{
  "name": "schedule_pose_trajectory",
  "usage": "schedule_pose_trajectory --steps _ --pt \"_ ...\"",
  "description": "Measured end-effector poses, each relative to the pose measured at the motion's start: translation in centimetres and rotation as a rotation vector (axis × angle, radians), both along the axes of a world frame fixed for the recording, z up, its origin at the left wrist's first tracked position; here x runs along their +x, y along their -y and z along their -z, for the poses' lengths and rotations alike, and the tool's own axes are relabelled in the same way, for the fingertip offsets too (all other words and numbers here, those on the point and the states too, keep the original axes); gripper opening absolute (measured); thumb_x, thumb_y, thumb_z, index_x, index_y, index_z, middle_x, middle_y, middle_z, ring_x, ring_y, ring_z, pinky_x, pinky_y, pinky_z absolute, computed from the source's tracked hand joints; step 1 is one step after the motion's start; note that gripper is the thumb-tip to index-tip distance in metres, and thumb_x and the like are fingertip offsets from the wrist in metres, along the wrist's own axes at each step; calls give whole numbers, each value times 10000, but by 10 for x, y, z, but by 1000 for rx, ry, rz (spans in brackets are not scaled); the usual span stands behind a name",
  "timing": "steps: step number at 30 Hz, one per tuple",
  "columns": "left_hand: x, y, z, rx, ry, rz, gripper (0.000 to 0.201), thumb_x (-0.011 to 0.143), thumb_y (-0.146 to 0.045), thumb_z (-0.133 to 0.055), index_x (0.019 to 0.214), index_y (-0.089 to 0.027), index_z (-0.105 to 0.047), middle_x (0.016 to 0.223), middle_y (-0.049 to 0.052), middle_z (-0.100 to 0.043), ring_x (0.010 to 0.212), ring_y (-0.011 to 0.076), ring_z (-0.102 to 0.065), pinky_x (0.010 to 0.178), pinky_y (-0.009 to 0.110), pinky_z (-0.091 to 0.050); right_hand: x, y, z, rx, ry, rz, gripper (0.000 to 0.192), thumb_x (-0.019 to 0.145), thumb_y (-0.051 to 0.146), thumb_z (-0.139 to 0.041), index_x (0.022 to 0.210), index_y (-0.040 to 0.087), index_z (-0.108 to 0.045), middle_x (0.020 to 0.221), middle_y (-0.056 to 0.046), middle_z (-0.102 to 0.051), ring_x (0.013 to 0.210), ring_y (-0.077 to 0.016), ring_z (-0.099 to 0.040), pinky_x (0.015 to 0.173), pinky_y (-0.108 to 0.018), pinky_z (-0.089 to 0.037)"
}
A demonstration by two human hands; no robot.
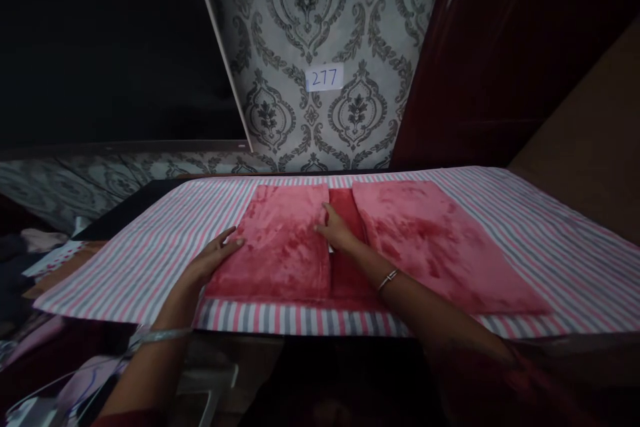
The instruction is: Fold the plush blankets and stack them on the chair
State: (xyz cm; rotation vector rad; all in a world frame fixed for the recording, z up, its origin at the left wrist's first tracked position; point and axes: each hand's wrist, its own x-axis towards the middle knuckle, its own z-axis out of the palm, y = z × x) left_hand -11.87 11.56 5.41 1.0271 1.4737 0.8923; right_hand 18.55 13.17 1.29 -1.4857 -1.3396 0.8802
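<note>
A pink-red plush cloth (425, 233) lies on a striped sheet (165, 247), its left and right sides folded inward. Between the two folded panels runs a strip of darker red. My left hand (213, 257) rests at the left folded edge, fingers spread, the thumb over the cloth. At the inner edge of the left panel is my right hand (334, 230), thumb and forefinger at that edge as if pinching it. A small white tag shows just below the right hand.
A large dark screen (115, 47) stands behind on the left. The patterned wall (310, 27) bears a paper label (325, 77) reading 277. Dark red furniture (475, 60) rises at the back right. Clothes and cables (90, 380) lie at lower left.
</note>
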Motion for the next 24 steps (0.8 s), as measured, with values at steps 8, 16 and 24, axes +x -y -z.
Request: schedule_pose_trajectory --steps 8,16,24 --pt "0 4 2 14 -48 25 982 731 -307 -862 1553 -208 -332 975 94 -757 730 199 -744 664 286 -608 4 17 10 10 322 17 759 773 80 -559 1511 133 -390 1304 -137 -652 1196 -244 -614 1029 -357 -472" --pt "-15 16 5 21 -9 127 1097 641 -399 -889 1566 -266 -315 1407 147 -606 1111 281 -695 856 333 -600 -18 74 -40 220 751 -88 528 895 151 -517 1423 160 -515 1465 -173 -510 1316 -296 -486 1084 -464 -418" --pt "4 35 -21 172 83 80 1017 666 -341 -825 1556 -252 -342 1482 111 -544 1219 283 -635 914 311 -580 -110 128 -14 226 685 -443 941 813 313 -731 1599 197 -226 1629 -198 -266 1489 -402 -245 1171 -621 -257"
